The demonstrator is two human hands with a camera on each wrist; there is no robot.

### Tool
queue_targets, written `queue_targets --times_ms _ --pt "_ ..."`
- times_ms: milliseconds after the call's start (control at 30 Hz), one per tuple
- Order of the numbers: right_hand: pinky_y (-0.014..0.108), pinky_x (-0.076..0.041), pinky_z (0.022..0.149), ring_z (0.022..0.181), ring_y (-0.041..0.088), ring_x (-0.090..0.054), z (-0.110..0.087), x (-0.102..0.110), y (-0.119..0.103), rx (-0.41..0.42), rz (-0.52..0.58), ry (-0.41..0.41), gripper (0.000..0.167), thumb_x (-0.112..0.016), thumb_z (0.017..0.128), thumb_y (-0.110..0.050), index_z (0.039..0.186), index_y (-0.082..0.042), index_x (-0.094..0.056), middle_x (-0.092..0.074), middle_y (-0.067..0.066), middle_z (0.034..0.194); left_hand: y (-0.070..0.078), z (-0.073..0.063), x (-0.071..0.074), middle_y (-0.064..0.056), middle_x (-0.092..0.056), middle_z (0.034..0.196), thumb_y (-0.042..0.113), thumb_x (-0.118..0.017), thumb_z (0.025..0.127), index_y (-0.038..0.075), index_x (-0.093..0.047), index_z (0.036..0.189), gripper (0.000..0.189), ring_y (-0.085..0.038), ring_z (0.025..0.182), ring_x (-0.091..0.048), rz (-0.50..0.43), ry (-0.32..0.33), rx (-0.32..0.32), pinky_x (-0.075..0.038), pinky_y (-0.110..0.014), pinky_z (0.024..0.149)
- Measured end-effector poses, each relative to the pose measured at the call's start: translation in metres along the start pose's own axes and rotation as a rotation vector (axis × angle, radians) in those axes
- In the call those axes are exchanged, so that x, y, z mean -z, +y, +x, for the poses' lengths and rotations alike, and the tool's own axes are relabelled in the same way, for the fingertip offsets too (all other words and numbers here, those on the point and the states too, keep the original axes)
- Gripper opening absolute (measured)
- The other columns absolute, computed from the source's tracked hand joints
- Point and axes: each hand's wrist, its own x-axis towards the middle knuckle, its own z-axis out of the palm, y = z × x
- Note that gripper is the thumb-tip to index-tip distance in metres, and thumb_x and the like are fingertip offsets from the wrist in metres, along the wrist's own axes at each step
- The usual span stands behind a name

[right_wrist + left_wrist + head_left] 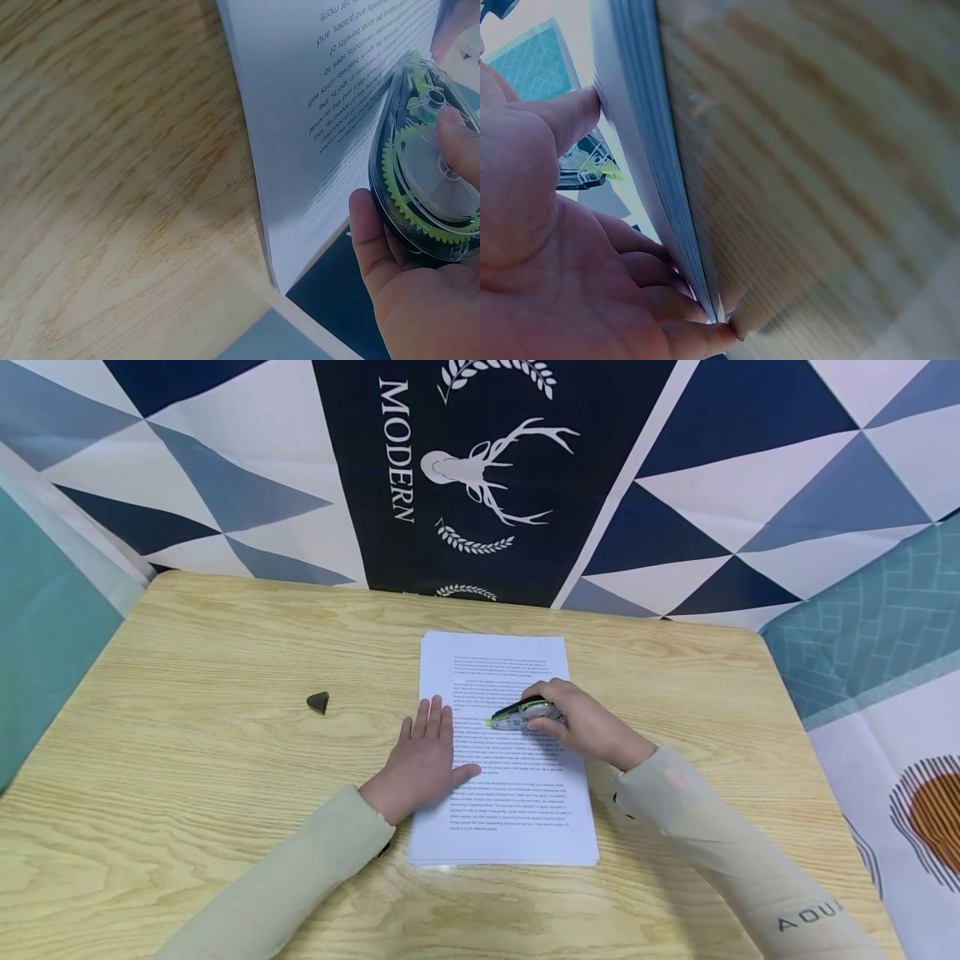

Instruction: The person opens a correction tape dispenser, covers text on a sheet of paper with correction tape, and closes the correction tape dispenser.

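Observation:
A stack of printed paper (510,852) lies on the wooden table, its edge showing several sheets in the left wrist view. My left hand (423,764) rests with straight fingers on the stack's left side, thumb spread over the text. In my right hand (581,718) is a correction tape dispenser (517,714), clear and black with a green gear (397,187) inside. Thumb and fingers grip it from both sides. Its tip points left at a line of text near the middle of the page, close to my left fingers; whether it touches the paper I cannot tell.
A small dark wedge-shaped piece (318,702), perhaps a cap, lies on the table (225,760) left of the paper. Behind the table's far edge hangs a patterned cloth (480,468) with a deer head and the word MODERN.

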Motion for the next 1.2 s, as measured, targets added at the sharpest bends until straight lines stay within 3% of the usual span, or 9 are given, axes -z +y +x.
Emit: queue_targets --times_ms 1200 --pt "0.042 -0.044 0.086 0.101 0.023 -0.056 -0.0065 0.0068 0.004 -0.05 -0.014 -0.028 0.036 -0.063 0.089 -0.023 0.122 -0.01 -0.054 -0.06 0.012 0.114 0.0011 0.0006 0.0017 -0.02 0.003 0.156 0.055 -0.047 0.092 -0.004 -0.007 0.148 0.091 -0.033 0.145 0.005 -0.009 -0.016 0.014 -0.007 -0.05 0.117"
